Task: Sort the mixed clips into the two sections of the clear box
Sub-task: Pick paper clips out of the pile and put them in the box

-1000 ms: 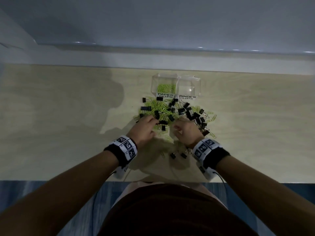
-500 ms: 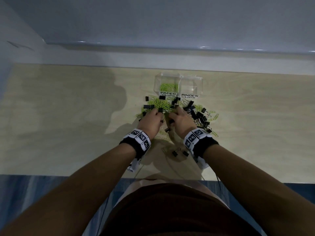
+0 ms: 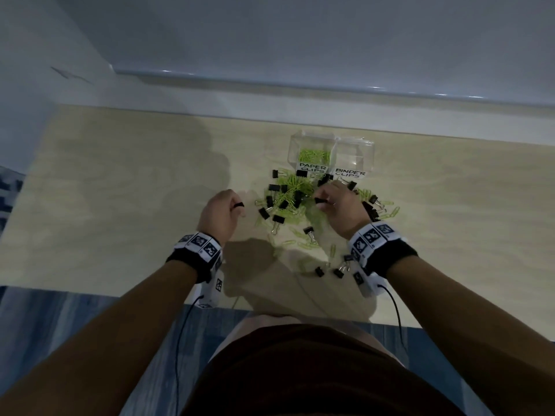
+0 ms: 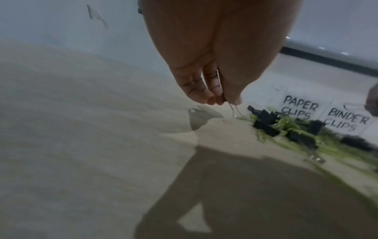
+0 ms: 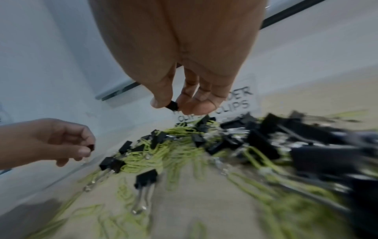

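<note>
A clear box (image 3: 354,145) stands at the back of the table with two sections labelled PAPER CLIPS (image 3: 312,170) and BINDER CLIPS (image 3: 348,174). Green paper clips (image 3: 313,154) lie in the left section. In front of it spreads a mixed pile (image 3: 288,199) of green paper clips and black binder clips. My left hand (image 3: 222,211) is raised left of the pile and pinches a black binder clip (image 3: 238,205), also seen as the clip (image 5: 91,147). My right hand (image 3: 339,205) hovers over the pile's right side, pinching a black binder clip (image 5: 171,105).
Loose binder clips (image 3: 319,271) and paper clips (image 3: 309,244) lie near the table's front edge by my right wrist. A pale wall ledge (image 3: 300,94) runs behind the box. Bare wooden tabletop (image 3: 120,190) stretches to the left.
Both hands have lifted out of the pile and drawn apart, each now holding a black binder clip; the left went left, the right went right.
</note>
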